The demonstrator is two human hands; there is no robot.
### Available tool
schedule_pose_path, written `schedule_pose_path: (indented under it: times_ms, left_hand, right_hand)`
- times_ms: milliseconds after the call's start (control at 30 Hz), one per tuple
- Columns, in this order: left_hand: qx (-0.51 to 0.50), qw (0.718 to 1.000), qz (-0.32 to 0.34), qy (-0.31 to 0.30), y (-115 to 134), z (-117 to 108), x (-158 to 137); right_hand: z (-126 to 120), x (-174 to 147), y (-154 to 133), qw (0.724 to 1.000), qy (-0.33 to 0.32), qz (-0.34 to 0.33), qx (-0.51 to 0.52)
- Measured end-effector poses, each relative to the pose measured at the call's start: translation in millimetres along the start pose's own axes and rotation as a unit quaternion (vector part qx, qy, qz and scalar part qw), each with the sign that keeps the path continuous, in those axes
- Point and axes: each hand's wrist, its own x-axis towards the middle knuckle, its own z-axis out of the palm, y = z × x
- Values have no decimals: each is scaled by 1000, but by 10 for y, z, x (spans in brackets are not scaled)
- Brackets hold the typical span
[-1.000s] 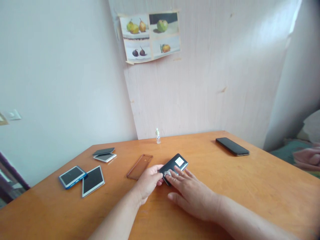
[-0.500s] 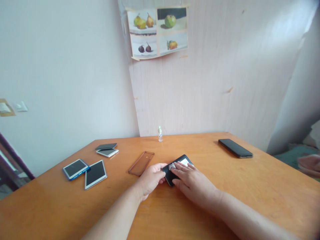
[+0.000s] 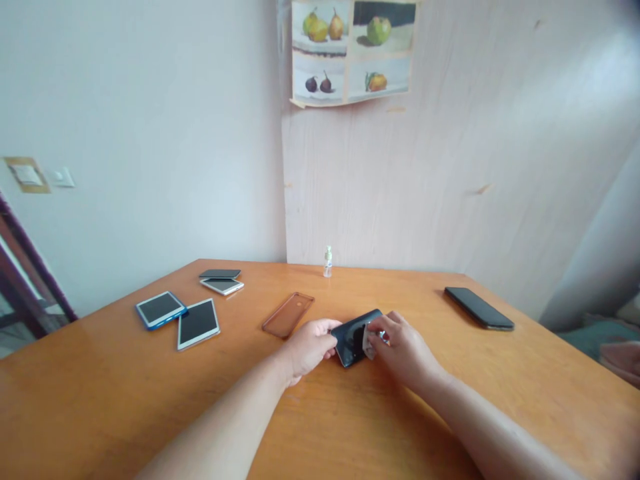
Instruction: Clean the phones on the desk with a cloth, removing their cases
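Seemingly mid-wipe, left hand (image 3: 313, 345) grips the phone (image 3: 349, 341) at nine o'clock, right hand (image 3: 404, 343) pinches cloth (image 3: 369, 343) at three; next, brace firmly.

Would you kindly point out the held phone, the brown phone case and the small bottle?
Held phone (image 3: 351, 340), head view: its dark glossy surface.
Brown phone case (image 3: 289, 315), head view: its flat panel.
Small bottle (image 3: 328, 264), head view: its body.
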Motion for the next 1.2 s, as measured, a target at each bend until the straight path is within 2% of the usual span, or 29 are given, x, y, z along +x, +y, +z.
schedule_pose_path:
  times_ms: [100,200,367,433,600,667,733,833,900,1067,1133,1200]
  left_hand:
    - [-16,1000,8,-13,5,16,2]
    - [-25,999,11,-24,9,29,4]
    - [-50,998,9,-28,-15,44,14]
    - [-48,998,7,-27,-20,44,15]
    - [-16,1000,4,-17,-5,33,6]
    - [-10,1000,6,-17,-5,31,6]
    - [-8,1000,8,-18,-15,32,11]
    - [-18,999,15,-27,-34,38,17]
    - [-27,999,15,-32,-36,42,15]
    - [-13,1000,8,-21,-5,40,-5]
    - [-9,1000,10,-23,4,37,-10]
    - [-8,1000,11,-22,4,35,-10]
  right_hand:
    - [18,36,59,1000,-2,31,4]
    - [39,23,-6,999,0,32,9]
    - [84,-93,-321,994,-57,-73,58]
    - [80,-88,-312,992,-68,-86,61]
    - [12,51,100,1000,3,16,-3]
    - [8,48,138,999,17,25,-22]
    - [35,-7,12,1000,2,-8,-5]
    - [89,-101,-277,994,-52,-92,37]
    - [88,-104,-336,992,-64,-105,41]
    - [-30,51,91,999,6,18,-32]
    - [-49,64,188,998,13,38,-51]
    - [-25,19,116,999,1,26,-37]
